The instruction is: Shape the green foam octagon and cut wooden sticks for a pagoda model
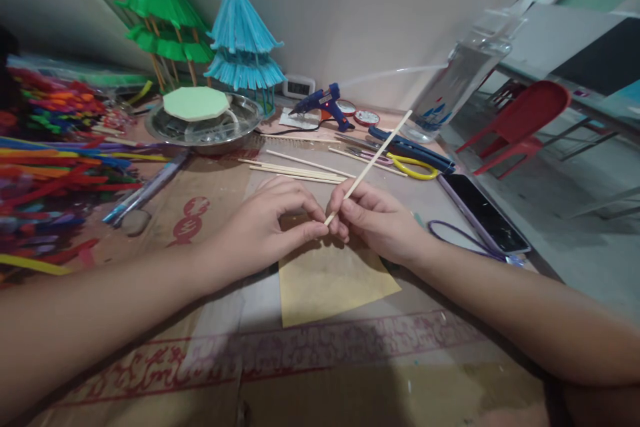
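Note:
A thin pale wooden stick (376, 157) slants up to the right from between my hands. My right hand (373, 217) is closed around it near its lower part, thumb on top. My left hand (285, 219) pinches the stick's lower end between thumb and fingertips, close beside the right fingers. Under both hands lies a yellow paper sheet (335, 287). Just beyond them, several loose sticks (295, 172) rest on the table.
A blue glue gun (325, 105), yellow-handled scissors (415, 167), a phone (485, 213) and a large clear bottle (453, 83) stand or lie behind and right. Colourful pipe cleaners (45, 193), a metal plate (155, 127), a green model (160, 7) and a blue model (245, 27) are left and back.

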Motion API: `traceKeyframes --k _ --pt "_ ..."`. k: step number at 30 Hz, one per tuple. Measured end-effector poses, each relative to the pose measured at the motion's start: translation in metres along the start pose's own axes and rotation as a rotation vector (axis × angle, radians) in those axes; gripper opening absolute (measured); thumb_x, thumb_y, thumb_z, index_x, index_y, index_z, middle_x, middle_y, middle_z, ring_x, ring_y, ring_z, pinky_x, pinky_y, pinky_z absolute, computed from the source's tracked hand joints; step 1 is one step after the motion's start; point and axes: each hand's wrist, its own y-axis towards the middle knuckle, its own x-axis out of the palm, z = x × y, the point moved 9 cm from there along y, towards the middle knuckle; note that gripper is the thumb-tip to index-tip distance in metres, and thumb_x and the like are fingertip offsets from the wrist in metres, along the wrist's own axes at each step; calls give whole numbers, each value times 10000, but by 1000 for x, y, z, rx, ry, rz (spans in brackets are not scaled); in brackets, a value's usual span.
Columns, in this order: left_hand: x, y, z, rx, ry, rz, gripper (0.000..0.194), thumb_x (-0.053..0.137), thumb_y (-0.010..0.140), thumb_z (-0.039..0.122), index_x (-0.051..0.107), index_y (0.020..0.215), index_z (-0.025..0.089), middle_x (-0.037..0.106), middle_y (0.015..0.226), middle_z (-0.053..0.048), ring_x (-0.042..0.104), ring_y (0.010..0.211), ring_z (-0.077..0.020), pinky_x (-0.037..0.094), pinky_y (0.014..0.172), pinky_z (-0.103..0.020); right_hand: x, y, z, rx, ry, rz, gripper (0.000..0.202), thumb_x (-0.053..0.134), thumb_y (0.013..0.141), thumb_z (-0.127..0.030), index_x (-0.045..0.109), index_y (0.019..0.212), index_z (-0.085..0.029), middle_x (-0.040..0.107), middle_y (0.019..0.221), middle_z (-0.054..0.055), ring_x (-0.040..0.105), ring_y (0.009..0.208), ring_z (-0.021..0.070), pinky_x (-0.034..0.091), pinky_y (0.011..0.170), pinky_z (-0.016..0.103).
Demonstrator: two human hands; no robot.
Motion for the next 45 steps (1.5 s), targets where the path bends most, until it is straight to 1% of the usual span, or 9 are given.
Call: traceKeyframes --k 7,14,20,22,24,27,30,35,45 --pt "7 0 0 7 54 -64 238 615 957 329 659 773 184 625 779 0 556 827 -175 389 802 -330 3 -3 -3 37 -160 76 316 703 882 -478 577 915 -190 643 672 -28 544 547 72 430 515 196" --pt "13 -1 7 55 86 -145 253 517 988 312 651 812 187 609 821 -13 554 873 -187 386 861 -347 6 -7 -4 46 -216 92 363 688 879 -525 559 900 -187 627 650 -31 527 537 69 414 512 193" --pt "6 -2 -1 -60 29 -93 267 403 986 251 543 766 189 572 808 -14 538 827 -185 411 813 -345 6 -7 -8 1 -192 74 378 681 880 -549 565 883 -191 640 644 -24 563 561 84 424 524 205" --pt "6 -1 -2 -62 38 -89 304 379 997 258 538 747 190 566 789 -13 537 814 -184 413 812 -349 6 -7 -8 7 -187 87 370 692 875 -539 568 881 -191 644 645 -24 556 547 79 416 513 202" --pt "7 -1 -1 -39 50 -95 311 402 1001 273 586 764 189 593 799 -15 551 829 -183 413 826 -351 5 -7 -8 21 -183 97 366 702 868 -532 567 879 -192 646 641 -27 547 527 74 403 493 199" --pt "9 0 0 -11 63 -90 212 513 970 272 657 832 201 646 837 -14 576 866 -183 417 831 -343 5 -6 -8 36 -186 104 371 714 856 -530 562 869 -191 646 629 -33 535 504 69 389 470 195" --pt "11 -1 0 9 81 -90 134 581 942 255 682 868 207 668 860 -20 591 893 -189 425 842 -344 5 -5 -8 30 -188 104 362 715 859 -515 565 866 -186 637 613 -39 519 490 61 382 463 189" --pt "13 -2 0 31 61 -105 109 655 927 294 704 874 213 680 867 -17 605 903 -189 427 862 -343 4 -4 -7 37 -179 103 361 717 855 -514 570 870 -185 628 610 -42 510 486 59 369 455 183" --pt "11 -2 6 73 43 -109 158 556 974 260 681 892 212 695 881 -19 606 898 -184 428 875 -352 1 -3 -6 54 -235 126 410 751 807 -552 569 845 -186 626 599 -44 513 476 61 385 450 190"
